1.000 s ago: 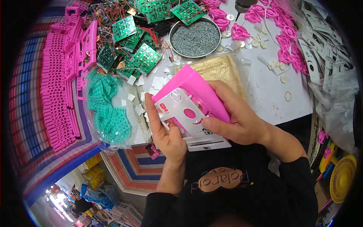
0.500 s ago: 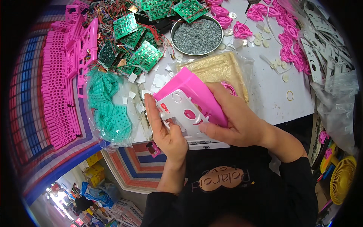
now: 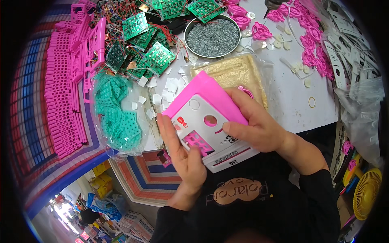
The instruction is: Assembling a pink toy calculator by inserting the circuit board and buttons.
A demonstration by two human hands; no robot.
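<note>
Both hands hold a pink plastic casing [image 3: 206, 83] in front of my chest. A white panel [image 3: 201, 120] lies over it, with a round hole, a rectangular window and printed marks. Pink latticework shows through the window. My left hand [image 3: 183, 158] supports the left edge, its fingers stretched along the side and its thumb near the window. My right hand [image 3: 259, 121] grips the right side, thumb pressed on the panel below the round hole and fingers behind the casing. Whether the panel is fully seated, I cannot tell. The casing's underside is hidden.
Behind the casing lie a gold-coloured, plastic-wrapped block [image 3: 231, 71] and a round dish of screws [image 3: 212, 38]. Green circuit boards [image 3: 158, 57] with wires are piled at back left, beside bagged teal keypads [image 3: 117, 123]. A dark tool tip [image 3: 272, 5] hangs at the top; white panels [image 3: 346, 48] are stacked right.
The white panel was tilted, with a gap over the pink casing; now it lies flatter against it. Its near end has shifted down and right, and my left thumb has moved slightly lower.
</note>
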